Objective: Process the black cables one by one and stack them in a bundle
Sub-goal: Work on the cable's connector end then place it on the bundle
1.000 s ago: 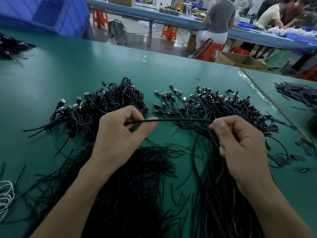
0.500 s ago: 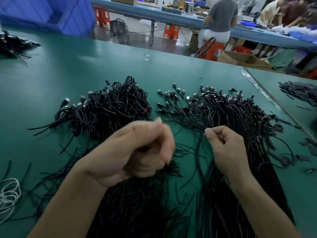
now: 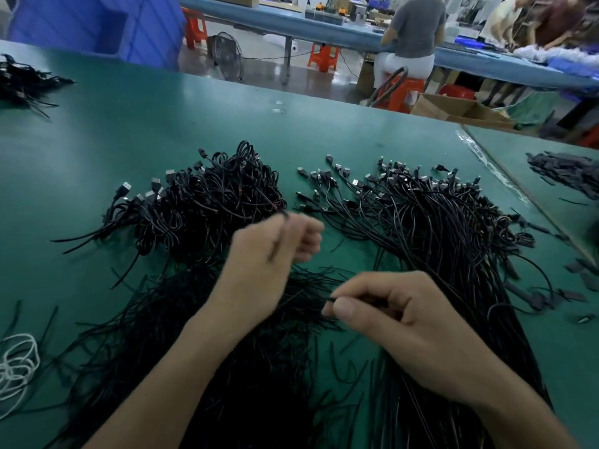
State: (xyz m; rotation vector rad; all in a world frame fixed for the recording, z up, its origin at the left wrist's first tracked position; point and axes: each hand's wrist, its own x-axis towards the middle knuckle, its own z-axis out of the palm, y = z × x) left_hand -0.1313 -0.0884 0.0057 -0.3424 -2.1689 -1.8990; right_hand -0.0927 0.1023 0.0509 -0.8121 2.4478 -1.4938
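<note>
Head view: the right hand [image 3: 405,322] pinches the end of one black cable [image 3: 331,300] between thumb and forefinger, low over the green tabletop [image 3: 129,131]. The left hand [image 3: 275,251], motion-blurred, has its fingers curled round a thin dark strand [image 3: 284,215] whose tip pokes out above. Beyond the hands, a coiled bundle [image 3: 207,202] lies at left and a loose pile [image 3: 428,222] of plugged cables at right.
</note>
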